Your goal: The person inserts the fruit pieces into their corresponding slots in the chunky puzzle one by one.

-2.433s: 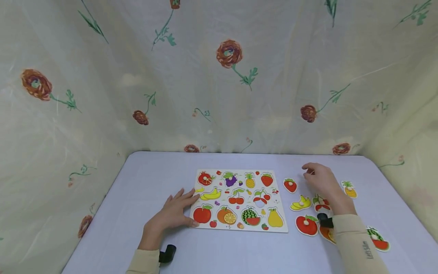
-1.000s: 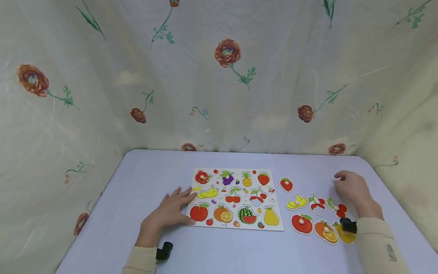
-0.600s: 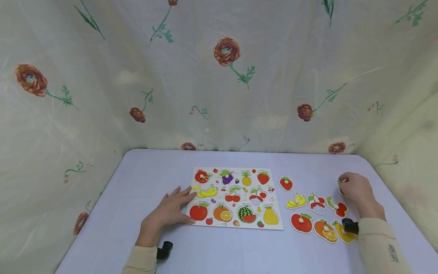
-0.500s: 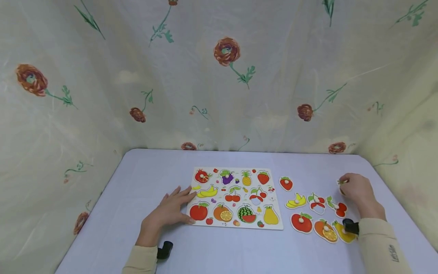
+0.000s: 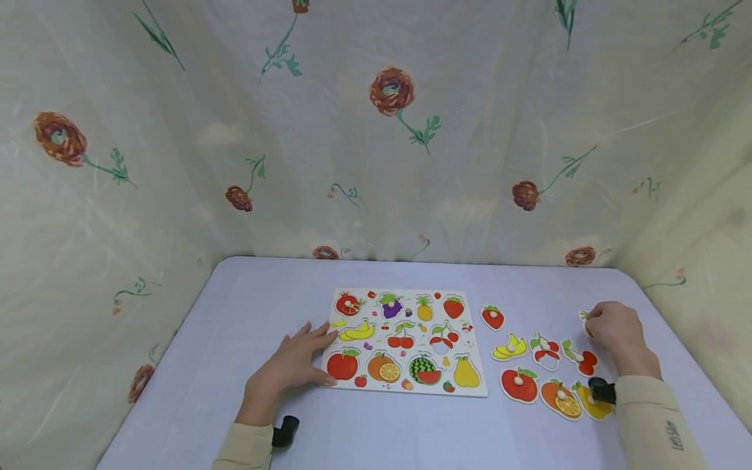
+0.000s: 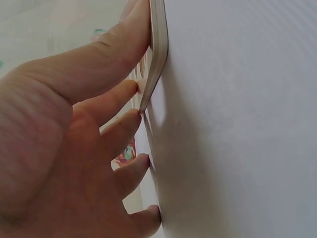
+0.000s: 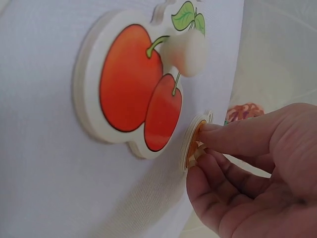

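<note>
My left hand (image 5: 290, 361) rests with spread fingers at the left edge of a white fruit puzzle board (image 5: 376, 386). In the left wrist view its thumb lies along the board's edge (image 6: 159, 42), and the other fingertips touch the board and tabletop. Off to the right, my right hand (image 5: 617, 331) pinches a pineapple puzzle piece (image 7: 194, 140) between thumb and fingers. Only the piece's leafy top shows in the head view; the hand covers the rest. A cherry piece (image 7: 126, 79) with a white knob lies close by in the right wrist view.
Between board and right hand lie a strawberry piece (image 5: 492, 318), a banana piece (image 5: 510, 347) and a second cherry piece (image 5: 545, 352). Nearer are an apple piece (image 5: 519, 385), an orange piece (image 5: 561, 399) and a pear piece (image 5: 592, 403), partly under the wrist camera.
My right hand has moved right from above the cherry pieces and taken hold of the pineapple piece, then shifted slightly nearer. My left hand has stayed on the board's edge.
</note>
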{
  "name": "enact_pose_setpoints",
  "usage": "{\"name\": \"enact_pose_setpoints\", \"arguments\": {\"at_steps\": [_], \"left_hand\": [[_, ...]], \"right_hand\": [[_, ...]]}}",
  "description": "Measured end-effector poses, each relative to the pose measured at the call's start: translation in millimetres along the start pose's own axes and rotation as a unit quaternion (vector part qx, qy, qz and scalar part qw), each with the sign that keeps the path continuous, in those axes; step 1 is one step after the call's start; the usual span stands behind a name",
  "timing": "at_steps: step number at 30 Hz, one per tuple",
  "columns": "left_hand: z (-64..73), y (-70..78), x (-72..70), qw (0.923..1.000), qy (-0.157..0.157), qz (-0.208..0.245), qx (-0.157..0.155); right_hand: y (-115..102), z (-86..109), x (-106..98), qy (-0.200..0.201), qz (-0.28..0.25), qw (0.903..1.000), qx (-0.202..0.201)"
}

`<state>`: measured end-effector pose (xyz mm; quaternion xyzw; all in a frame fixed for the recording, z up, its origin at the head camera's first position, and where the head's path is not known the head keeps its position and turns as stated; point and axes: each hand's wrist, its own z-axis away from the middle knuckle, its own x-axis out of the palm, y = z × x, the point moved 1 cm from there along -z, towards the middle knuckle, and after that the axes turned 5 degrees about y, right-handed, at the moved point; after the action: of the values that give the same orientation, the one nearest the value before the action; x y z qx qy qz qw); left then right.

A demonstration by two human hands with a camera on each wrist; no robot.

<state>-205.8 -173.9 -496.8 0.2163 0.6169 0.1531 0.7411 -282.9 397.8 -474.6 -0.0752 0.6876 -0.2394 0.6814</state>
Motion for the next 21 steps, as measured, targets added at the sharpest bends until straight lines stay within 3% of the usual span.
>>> {"name": "enact_pose_setpoints", "arguments": {"at_steps": [21], "left_hand": [[-0.6, -1.9, 1.0, 1.0000, -0.004, -0.001, -0.002]], "right_hand": [[-2.4, 1.4, -1.4, 0.010, 0.002, 0.9998, -0.018]]}}
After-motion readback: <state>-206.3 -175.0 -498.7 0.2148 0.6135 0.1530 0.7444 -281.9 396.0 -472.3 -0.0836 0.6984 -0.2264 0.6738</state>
